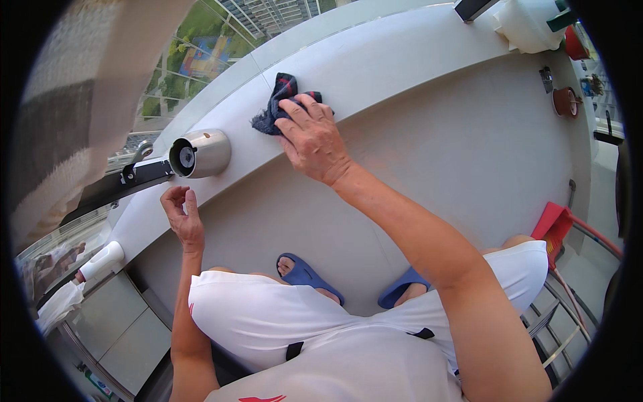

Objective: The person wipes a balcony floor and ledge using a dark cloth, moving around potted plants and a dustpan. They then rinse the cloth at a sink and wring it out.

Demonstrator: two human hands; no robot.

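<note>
My right hand [314, 138] presses a crumpled dark blue cloth [281, 105] with red stripes onto the white ledge [397, 58]. Its fingers are spread over the cloth, and one end of the cloth is frayed. My left hand [185, 216] is held near the inner edge of the ledge, fingers loosely curled and thumb apart, with nothing in it. Just beyond that hand, a brushed steel container [208, 153] is on the ledge, its dark mouth showing a round disc inside.
A black window-frame bar [120, 183] reaches to the steel container. Farther left is a white bottle [103, 260]. A red dustpan [555, 226] and metal ladder [557, 311] are at right. Beyond them are a brown flowerpot [563, 102] and white container [530, 25]. Blue slippers [314, 279] are on the floor.
</note>
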